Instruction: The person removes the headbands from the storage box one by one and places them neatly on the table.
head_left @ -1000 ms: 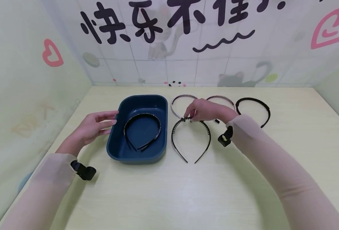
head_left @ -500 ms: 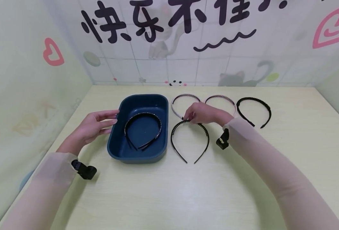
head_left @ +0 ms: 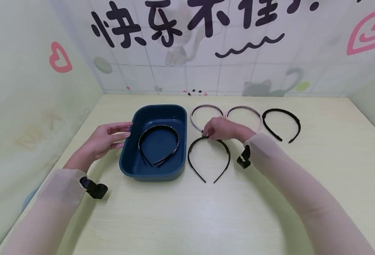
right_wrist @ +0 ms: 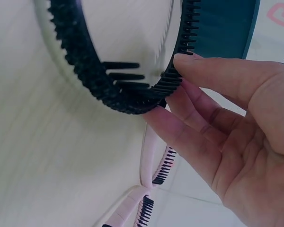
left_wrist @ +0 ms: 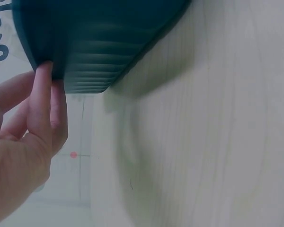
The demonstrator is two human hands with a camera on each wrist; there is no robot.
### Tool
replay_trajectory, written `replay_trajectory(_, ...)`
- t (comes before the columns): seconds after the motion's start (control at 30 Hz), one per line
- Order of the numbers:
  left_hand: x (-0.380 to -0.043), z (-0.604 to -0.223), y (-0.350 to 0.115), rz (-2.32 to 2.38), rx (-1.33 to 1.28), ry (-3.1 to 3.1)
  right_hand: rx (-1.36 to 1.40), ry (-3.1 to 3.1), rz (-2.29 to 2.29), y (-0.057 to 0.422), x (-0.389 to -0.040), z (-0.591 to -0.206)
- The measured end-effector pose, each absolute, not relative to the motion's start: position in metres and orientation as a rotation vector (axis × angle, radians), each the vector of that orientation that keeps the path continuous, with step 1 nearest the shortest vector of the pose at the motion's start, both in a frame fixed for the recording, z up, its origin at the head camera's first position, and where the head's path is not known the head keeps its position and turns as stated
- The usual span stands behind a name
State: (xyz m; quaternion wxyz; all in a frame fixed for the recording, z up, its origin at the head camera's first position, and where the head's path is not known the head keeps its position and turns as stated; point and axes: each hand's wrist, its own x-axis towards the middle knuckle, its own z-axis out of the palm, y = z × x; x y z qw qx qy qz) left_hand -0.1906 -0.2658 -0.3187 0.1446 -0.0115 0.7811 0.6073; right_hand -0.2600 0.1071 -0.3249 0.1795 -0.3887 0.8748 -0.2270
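A black toothed headband (head_left: 229, 159) stands with its two tips toward me in the head view, right of a dark blue plastic bin (head_left: 153, 179). My right hand (head_left: 220, 128) pinches the top of its arch between thumb and fingers; the right wrist view shows the thumb (right_wrist: 199, 68) against its teeth. Inside the bin lies another black headband (head_left: 177, 140) with a speckled band. My left hand (head_left: 103, 141) touches the bin's left side with fairly straight fingertips, as the left wrist view shows on the bin wall (left_wrist: 90, 56).
Along the back of the pale wooden table (head_left: 174, 219) lie a whitish headband (head_left: 191, 118), a pink headband (head_left: 260, 122) and a black headband (head_left: 299, 128). Printed walls close off the back and sides.
My right hand has drawn the black toothed headband slightly toward me and a little left, away from the back row. My left hand stays at the bin's side.
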Motion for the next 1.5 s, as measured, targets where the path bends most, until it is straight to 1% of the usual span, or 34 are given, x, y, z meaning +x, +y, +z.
replay_trajectory(0.33, -0.191, -0.319, -0.265, 1.751, -0.035, 2.252, -1.099, 2.467, -0.636, 0.107, -0.261, -0.332)
replay_trajectory(0.87, -0.189, -0.319, -0.265, 1.756, -0.03, 2.257, -1.074, 2.456, -0.649, 0.108, -0.262, -0.329)
replay_trajectory(1.17, -0.189, -0.318, -0.266, 1.765, -0.025, 2.25, -1.057, 2.468, -0.665, 0.105, -0.267, -0.313)
replay_trajectory(1.4, -0.189, -0.318, -0.266, 1.75, -0.027, 2.262, -1.149, 2.492, -0.661, 0.094, -0.27, -0.297)
replay_trajectory(1.5, -0.189, -0.318, -0.265, 1.747, -0.022, 2.267, -1.141, 2.496, -0.653, 0.088, -0.271, -0.289)
